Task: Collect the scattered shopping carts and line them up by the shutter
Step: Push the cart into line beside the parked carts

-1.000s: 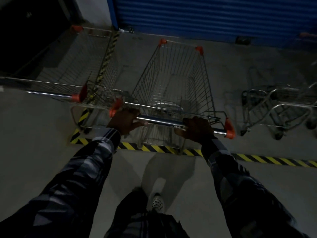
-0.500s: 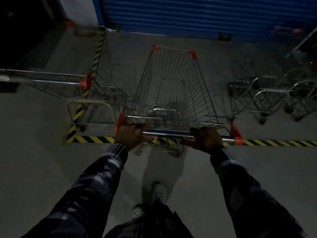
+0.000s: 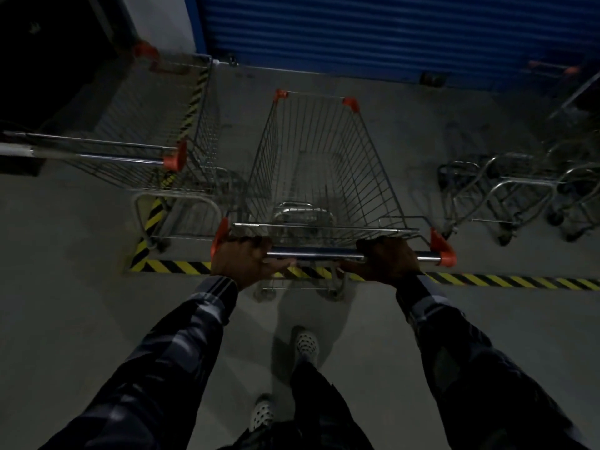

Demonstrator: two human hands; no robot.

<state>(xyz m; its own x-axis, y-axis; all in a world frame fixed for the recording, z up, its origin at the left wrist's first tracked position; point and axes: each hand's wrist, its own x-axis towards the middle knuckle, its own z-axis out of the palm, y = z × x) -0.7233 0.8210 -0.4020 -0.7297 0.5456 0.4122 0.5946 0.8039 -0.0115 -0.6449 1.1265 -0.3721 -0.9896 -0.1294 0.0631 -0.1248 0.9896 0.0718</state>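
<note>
- Both hands, my left hand (image 3: 242, 261) and right hand (image 3: 386, 259), grasp the cart handle (image 3: 316, 254); fingertips hidden behind it.
- Ahead of them, the cart (image 3: 319, 170) faces the blue shutter (image 3: 373, 30).
- Left of my left hand, a second cart (image 3: 156, 125), its handle cut off.
- Right, blurred nested carts (image 3: 519, 193).
</note>
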